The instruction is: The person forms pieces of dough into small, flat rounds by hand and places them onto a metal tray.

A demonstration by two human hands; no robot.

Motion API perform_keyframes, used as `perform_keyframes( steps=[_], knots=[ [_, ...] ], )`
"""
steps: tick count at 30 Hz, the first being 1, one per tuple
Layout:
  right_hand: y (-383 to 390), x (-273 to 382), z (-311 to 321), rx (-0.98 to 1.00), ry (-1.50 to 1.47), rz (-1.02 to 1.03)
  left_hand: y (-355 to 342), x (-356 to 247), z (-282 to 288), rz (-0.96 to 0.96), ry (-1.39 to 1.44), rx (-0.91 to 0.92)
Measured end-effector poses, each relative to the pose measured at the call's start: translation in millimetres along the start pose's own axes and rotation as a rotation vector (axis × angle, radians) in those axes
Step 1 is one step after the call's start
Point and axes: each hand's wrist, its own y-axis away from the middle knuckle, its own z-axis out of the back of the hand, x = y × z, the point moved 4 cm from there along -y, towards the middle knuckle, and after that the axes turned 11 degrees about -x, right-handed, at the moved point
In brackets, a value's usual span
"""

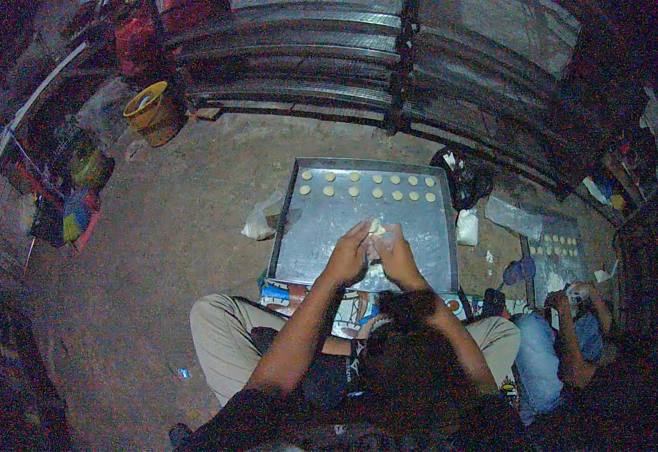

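Observation:
I sit cross-legged with a metal tray [291, 226] in front of me. Two rows of pale dough discs [330, 177] line its far part. My left hand [348, 255] and my right hand [397, 258] are close together over the tray's near middle, both closed round a piece of pale dough [376, 227] that shows above the fingers. White powder [375, 270] lies on the tray beneath them. The undersides of both hands are hidden.
A co-worker's hands [576, 294] work at a second tray [544, 267] on the right. White bags [467, 226] and a black bag [461, 184] lie beside my tray. A yellow bucket [152, 120] stands back left, piled items [80, 211] far left, metal racks [291, 68] behind.

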Motion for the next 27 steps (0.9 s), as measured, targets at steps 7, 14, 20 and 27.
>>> perform_keyframes(
  steps=[7, 14, 20, 27],
  knots=[
    [-9, -11, 9, -0.045, 0.138, -0.091, -2, -35, 7, -0.042, -0.135, 0.083],
    [-13, 4, 11, 0.008, 0.005, 0.13, -2, -27, 16, 0.208, 0.064, -0.251],
    [1, 4, -11, 0.338, -0.216, -0.227, 10, 0, 10, 0.199, -0.075, -0.271],
    [-11, -8, -15, 0.192, -0.289, -0.12, 12, 42, -14, 0.538, 0.696, -0.057]
  ],
)
